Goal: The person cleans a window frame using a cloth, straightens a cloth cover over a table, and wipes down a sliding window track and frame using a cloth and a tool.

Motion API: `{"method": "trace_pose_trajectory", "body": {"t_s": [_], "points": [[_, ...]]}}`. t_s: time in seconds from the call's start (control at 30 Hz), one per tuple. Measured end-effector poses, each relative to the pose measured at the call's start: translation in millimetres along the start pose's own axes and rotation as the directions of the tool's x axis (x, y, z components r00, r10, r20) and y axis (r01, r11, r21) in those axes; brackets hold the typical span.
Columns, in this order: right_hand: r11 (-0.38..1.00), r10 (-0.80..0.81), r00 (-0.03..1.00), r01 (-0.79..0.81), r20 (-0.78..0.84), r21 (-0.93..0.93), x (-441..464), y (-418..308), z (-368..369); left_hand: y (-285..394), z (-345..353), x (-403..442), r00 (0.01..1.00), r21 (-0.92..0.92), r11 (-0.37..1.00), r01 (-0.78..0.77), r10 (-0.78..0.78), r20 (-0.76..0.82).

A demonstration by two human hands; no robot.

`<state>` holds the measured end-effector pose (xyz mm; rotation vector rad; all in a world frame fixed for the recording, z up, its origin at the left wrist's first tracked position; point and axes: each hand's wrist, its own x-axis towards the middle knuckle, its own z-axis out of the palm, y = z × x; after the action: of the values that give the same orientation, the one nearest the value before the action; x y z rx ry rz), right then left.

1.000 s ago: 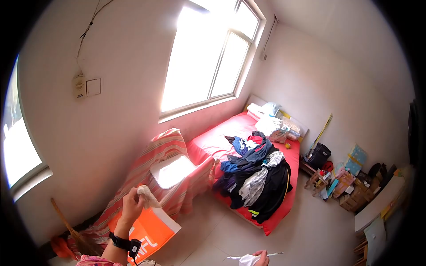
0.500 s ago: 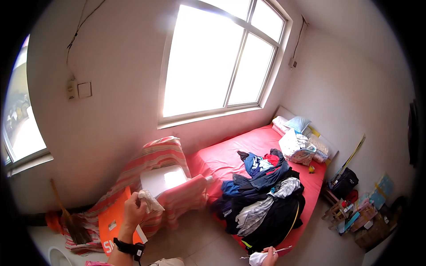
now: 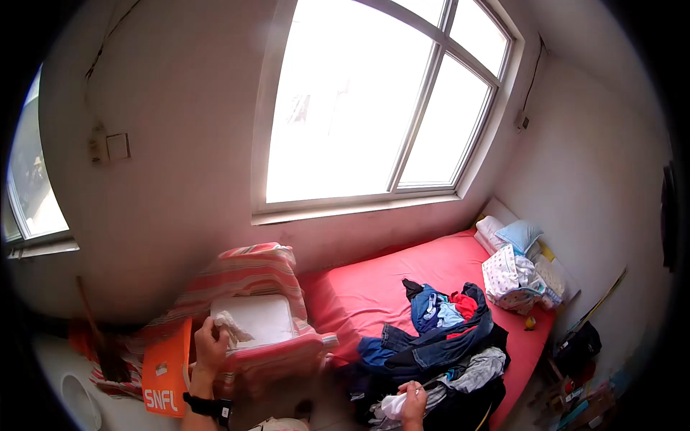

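My left hand [image 3: 208,348], with a black strap at the wrist, is closed on a crumpled off-white cloth [image 3: 236,329]. It is over the near-left edge of a white flat-topped box or lid [image 3: 269,316], which rests on red-striped fabric [image 3: 251,258]. An orange bag [image 3: 162,377] with white letters stands just left of that wrist. My right hand [image 3: 414,404] pinches a small white cloth [image 3: 393,407] in front of a heap of dark, grey and red clothes [image 3: 438,341]. The heap lies on a bed with a pink-red sheet [image 3: 374,276].
Pillows [image 3: 519,235] and a spotted fabric bundle [image 3: 507,276] sit at the bed's far end. Along the right wall are a black bag [image 3: 578,345] and assorted boxes [image 3: 593,406]. A broom [image 3: 100,345] leans at the left, near a white bucket [image 3: 77,402].
The view has shifted, so the bed and window sit farther right. My right hand has come up and left with the white cloth, nearer the clothes. My left hand still holds its cloth.
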<state>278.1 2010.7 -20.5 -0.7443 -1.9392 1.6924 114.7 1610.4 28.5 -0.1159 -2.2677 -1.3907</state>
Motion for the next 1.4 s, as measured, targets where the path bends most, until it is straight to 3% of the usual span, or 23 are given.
{"method": "trace_pose_trajectory", "body": {"t_s": [0.2, 0.3, 0.37, 0.5, 0.57, 0.6, 0.67, 0.7, 0.77, 0.83, 0.87, 0.93, 1.03, 1.13, 1.3, 1.4], "points": [[0.999, -0.038, 0.991, 0.038, 0.126, 0.003, 101.9, -27.1, 59.4, 11.6, 23.6, 51.1, 0.996, 0.014, 0.999, 0.033, -0.031, -0.089], [0.996, -0.038, 0.945, 0.063, 0.326, -0.067, 138.0, -33.8, 98.9, 0.1, 18.7, 55.5, 0.976, 0.103, 0.994, 0.026, -0.003, -0.218], [0.914, -0.132, 0.880, 0.286, 0.456, -0.287, 161.1, -49.4, 129.1, -14.2, 5.6, 50.7, 0.956, 0.144, 0.990, 0.006, 0.037, -0.292], [0.920, -0.243, 0.777, 0.374, 0.580, -0.116, 223.8, -95.3, 198.8, -38.2, -17.5, 21.7, 0.859, 0.175, 0.957, 0.230, -0.116, -0.498], [0.963, -0.255, 0.736, 0.251, 0.627, 0.097, 252.0, -125.3, 232.4, -47.4, -28.5, 4.1, 0.829, 0.265, 0.924, 0.276, -0.090, -0.551], [0.962, -0.261, 0.729, 0.254, 0.633, 0.103, 269.7, -125.6, 247.9, -54.6, -30.6, -7.2, 0.798, 0.222, 0.925, 0.308, -0.124, -0.590], [0.946, -0.322, 0.617, 0.170, 0.718, 0.277, 309.9, -123.5, 284.7, -51.2, -26.4, -19.4, 0.726, 0.181, 0.898, 0.401, -0.191, -0.660], [0.945, -0.323, 0.609, 0.165, 0.724, 0.283, 321.6, -127.0, 299.5, -45.2, -23.5, -23.4, 0.687, 0.182, 0.866, 0.465, -0.224, -0.691], [0.900, -0.327, 0.577, -0.052, 0.748, 0.433, 348.4, -137.2, 325.8, -50.6, -31.6, -46.9, 0.660, 0.195, 0.752, 0.630, -0.385, -0.645], [0.860, -0.346, 0.558, -0.132, 0.754, 0.493, 384.1, -143.3, 351.6, 33.5, 8.3, -9.5, 0.627, 0.273, 0.691, 0.669, -0.327, -0.708], [0.837, -0.382, 0.562, -0.125, 0.733, 0.532, 400.3, -151.6, 363.4, 55.0, 22.0, 5.7, 0.526, 0.151, 0.641, 0.752, -0.446, -0.724], [0.821, -0.375, 0.534, -0.189, 0.758, 0.539, 427.5, -173.1, 375.3, 50.6, 29.4, -2.4, 0.528, 0.245, 0.571, 0.784, -0.404, -0.747], [0.743, -0.543, 0.462, -0.126, 0.701, 0.658, 462.5, -185.2, 406.6, 60.3, 39.2, -1.2, 0.534, 0.319, 0.502, 0.804, -0.371, -0.760], [0.738, -0.632, 0.446, 0.097, 0.634, 0.668, 488.1, -198.5, 438.5, 58.8, 39.4, -13.5, 0.555, 0.399, 0.427, 0.812, -0.353, -0.753], [0.680, -0.686, 0.372, 0.021, 0.625, 0.733, 510.9, -220.7, 500.6, 86.9, 65.3, -2.1, 0.554, 0.425, 0.405, 0.810, -0.289, -0.781], [0.658, -0.727, 0.312, 0.062, 0.612, 0.750, 521.6, -242.9, 534.1, 96.0, 76.6, -5.2, 0.535, 0.399, 0.422, 0.814, -0.277, -0.798]]}}
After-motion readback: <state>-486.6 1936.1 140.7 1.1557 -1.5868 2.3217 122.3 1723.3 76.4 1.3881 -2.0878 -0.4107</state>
